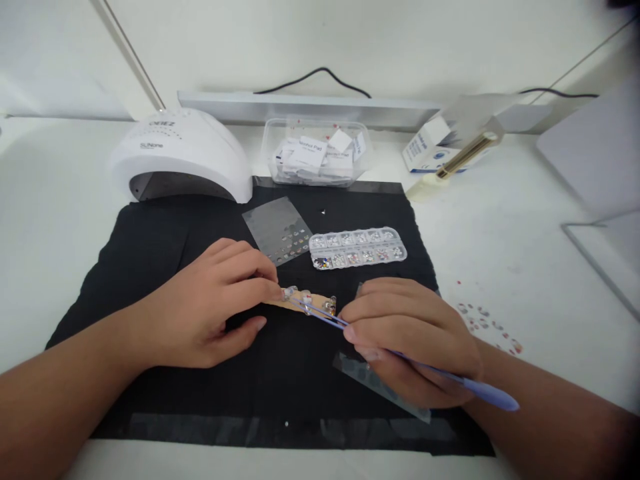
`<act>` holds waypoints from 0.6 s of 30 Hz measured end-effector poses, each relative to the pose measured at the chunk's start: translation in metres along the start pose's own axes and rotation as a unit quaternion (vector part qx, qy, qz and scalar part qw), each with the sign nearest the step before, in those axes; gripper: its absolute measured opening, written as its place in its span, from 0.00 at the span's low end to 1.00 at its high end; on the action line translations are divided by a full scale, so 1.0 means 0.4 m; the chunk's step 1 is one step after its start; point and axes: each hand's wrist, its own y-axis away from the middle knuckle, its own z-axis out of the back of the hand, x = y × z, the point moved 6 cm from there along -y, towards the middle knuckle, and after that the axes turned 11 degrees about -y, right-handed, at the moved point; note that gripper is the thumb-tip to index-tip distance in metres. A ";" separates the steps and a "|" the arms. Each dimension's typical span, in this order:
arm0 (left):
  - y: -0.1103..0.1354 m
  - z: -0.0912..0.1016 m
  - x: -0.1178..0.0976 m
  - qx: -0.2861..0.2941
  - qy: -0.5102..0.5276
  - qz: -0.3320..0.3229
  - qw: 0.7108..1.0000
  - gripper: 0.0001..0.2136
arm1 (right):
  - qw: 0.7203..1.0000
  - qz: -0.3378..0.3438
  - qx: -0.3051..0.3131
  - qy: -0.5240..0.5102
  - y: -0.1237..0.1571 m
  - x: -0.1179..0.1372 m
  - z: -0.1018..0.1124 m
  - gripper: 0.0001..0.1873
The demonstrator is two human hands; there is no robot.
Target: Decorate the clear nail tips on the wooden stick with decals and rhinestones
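A tan strip (320, 300) lies on the black mat, carrying clear, decorated false nail tips (307, 299). At its left end, my left hand (235, 300) presses the strip with the fingertips, its thumb lower and apart from it. Periwinkle-blue tweezers (490, 392) are pinched in my right hand (413, 333). Their thin points reach left to the nail tips; whether they grip anything is too small to tell. Just behind the strip sits a clear compartment case (358, 249) of rhinestones and small charms. A transparent sheet (275, 227) with tiny stickers or gems lies left of the case.
A white nail lamp (183, 150) stands at the back left of the black mat (155, 407). Behind the mat are a clear tub (270, 150) of alcohol pads, an opened box (425, 147) and a gold-and-cream bottle (425, 187). Loose gems (483, 320) lie on the right.
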 end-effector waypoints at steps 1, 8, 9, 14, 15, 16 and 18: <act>0.000 0.000 -0.001 0.001 0.001 -0.001 1.000 0.12 | 1.000 0.001 0.001 -0.002 0.000 0.000 0.000 0.07; -0.001 -0.003 -0.002 0.004 0.001 -0.002 1.000 0.11 | 1.000 -0.001 0.000 0.001 -0.003 -0.003 -0.001 0.08; -0.001 -0.003 -0.001 0.005 0.001 -0.001 1.000 0.11 | 1.000 -0.002 0.001 0.000 -0.004 -0.003 -0.002 0.08; -0.003 -0.003 -0.002 0.001 -0.006 -0.003 1.000 0.12 | 1.000 -0.010 -0.003 -0.005 -0.003 -0.003 -0.001 0.06; -0.003 -0.002 -0.003 0.000 -0.007 -0.005 1.000 0.12 | 1.000 -0.012 -0.003 -0.006 -0.002 -0.004 -0.001 0.06; -0.002 -0.002 -0.003 -0.001 -0.008 -0.004 1.000 0.12 | 1.000 -0.015 -0.002 -0.007 -0.001 -0.004 -0.001 0.06; -0.002 -0.001 -0.003 -0.001 -0.009 -0.003 1.000 0.11 | 1.000 -0.016 -0.005 -0.003 0.002 -0.003 -0.001 0.06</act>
